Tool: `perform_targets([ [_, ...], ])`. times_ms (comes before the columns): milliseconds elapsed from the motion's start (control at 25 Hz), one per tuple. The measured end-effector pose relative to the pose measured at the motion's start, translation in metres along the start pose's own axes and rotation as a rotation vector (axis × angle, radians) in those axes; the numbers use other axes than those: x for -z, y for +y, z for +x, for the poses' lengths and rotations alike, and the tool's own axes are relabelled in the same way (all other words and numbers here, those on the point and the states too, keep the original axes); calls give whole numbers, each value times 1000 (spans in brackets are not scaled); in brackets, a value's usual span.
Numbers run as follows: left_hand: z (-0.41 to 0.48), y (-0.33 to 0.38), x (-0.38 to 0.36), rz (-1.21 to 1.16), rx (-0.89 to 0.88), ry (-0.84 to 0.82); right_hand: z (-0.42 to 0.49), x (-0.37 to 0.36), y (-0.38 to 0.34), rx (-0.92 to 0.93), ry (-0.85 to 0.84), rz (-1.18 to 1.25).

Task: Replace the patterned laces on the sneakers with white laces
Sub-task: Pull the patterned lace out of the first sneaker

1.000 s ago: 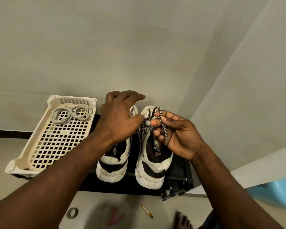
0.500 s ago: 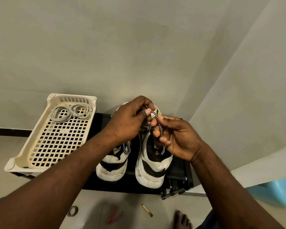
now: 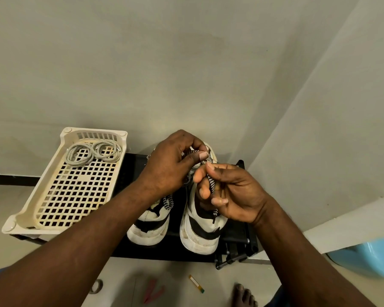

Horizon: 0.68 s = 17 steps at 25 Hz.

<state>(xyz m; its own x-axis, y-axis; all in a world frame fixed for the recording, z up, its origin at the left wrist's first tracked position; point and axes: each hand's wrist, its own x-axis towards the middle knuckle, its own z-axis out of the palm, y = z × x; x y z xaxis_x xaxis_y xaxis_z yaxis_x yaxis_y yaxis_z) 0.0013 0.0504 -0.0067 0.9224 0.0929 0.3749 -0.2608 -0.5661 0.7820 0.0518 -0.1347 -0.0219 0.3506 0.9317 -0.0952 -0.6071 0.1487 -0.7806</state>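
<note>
Two white and black sneakers stand heel-toward-me on a low black stand [image 3: 133,167]: the left sneaker [image 3: 149,229] and the right sneaker [image 3: 200,235]. A black-and-white patterned lace [image 3: 211,183] runs from the right sneaker up between both hands. My left hand [image 3: 175,165] pinches the lace near its top, above the shoe's toe end. My right hand [image 3: 228,191] holds the hanging length of the same lace in curled fingers. Another patterned lace end [image 3: 167,201] dangles over the left sneaker. Two coiled white laces [image 3: 93,152] lie in a cream basket [image 3: 33,209].
The perforated cream basket sits on the stand's left end, against the wall. On the floor near me lie a tape roll [image 3: 97,285], a red tool [image 3: 151,291] and a small marker [image 3: 196,283]. A blue plastic container [image 3: 364,258] is at the right. My bare foot [image 3: 244,295] shows below.
Both hands have come together over the right sneaker's toe end, and the left hand has gone from spread fingers to pinching the patterned lace. The right hand's fingers curled tighter.
</note>
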Motion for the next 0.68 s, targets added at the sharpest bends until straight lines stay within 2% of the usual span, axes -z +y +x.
perform_targets([
  [80, -1, -1, -3, 67, -38, -41, 2, -2, -1, 48, -12, 35],
  [200, -4, 1, -11, 127, -36, -105, 3, 0, -5, 219, 33, 118],
  [440, -9, 13, -31, -37, 216, -195, 3, 1, -23, 564, 315, 251],
  [480, -9, 15, -32, -102, 261, -208, 2, 7, -26, 619, 405, 169],
  [600, -8, 21, -29, -266, 396, -245, 0, 17, -22, 658, 718, -362],
  [680, -8, 27, -26, -379, 442, -238, 4, 18, -11, 620, 770, -677],
])
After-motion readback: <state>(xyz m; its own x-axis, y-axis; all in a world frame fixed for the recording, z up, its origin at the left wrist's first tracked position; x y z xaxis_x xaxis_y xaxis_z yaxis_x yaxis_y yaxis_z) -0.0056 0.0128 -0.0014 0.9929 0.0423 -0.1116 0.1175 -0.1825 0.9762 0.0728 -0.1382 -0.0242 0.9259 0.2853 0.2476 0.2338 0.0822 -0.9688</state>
